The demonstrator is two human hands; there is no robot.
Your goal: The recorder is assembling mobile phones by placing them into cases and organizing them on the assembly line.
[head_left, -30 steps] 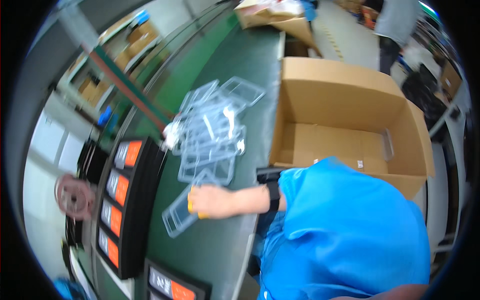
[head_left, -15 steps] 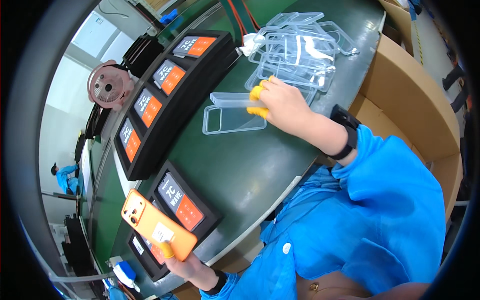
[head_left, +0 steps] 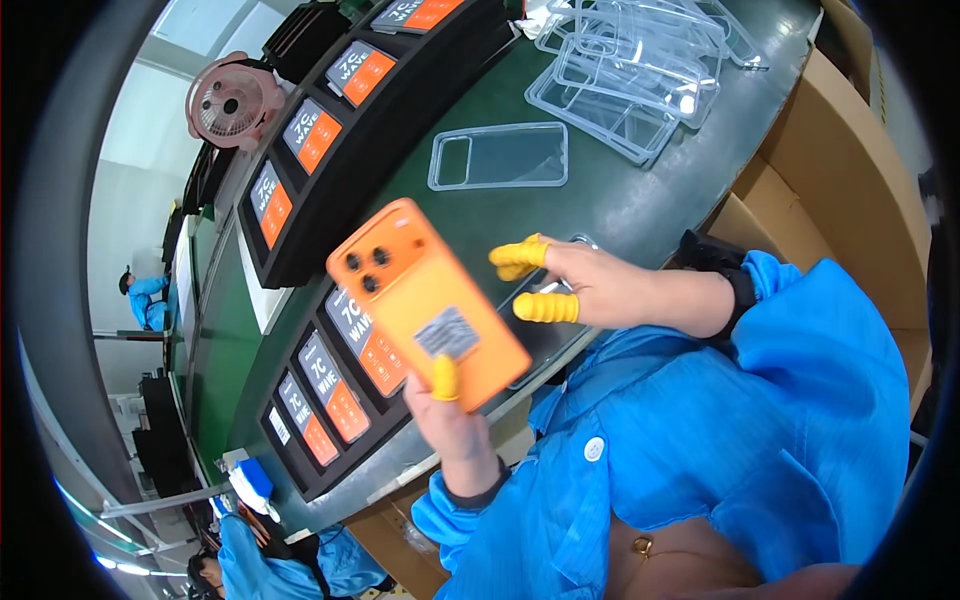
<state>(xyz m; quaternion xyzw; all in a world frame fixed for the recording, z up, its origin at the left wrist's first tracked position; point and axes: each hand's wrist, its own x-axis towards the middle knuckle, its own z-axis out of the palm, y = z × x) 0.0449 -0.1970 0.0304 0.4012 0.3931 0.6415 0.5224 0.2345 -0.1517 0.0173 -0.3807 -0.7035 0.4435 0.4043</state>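
Observation:
My left hand [head_left: 450, 415] grips an orange phone [head_left: 420, 290], back side showing, with three camera lenses and a pale label. The thumb wears a yellow finger cot and presses near the label. To its right, my right hand [head_left: 600, 285], with yellow cots on thumb and fingers, holds a clear phone case [head_left: 525, 335] low over the table's near edge. Phone and hand partly hide this case. Another clear case [head_left: 505, 157] lies flat on the green table [head_left: 465, 225]. Beyond it is a loose pile of clear cases [head_left: 640, 65].
A long black tray [head_left: 330, 160] holds several dark grey and orange phones or display units. A second black tray [head_left: 290, 445] lies nearer, partly behind the orange phone. At right stands an open cardboard box [head_left: 830, 170]. A pink fan [head_left: 230, 100] and co-workers in blue [head_left: 150, 300] are at left.
My left hand has lifted the orange phone up and right, away from the near tray. My right hand has drawn one clear case toward me, leaving the other flat on the table.

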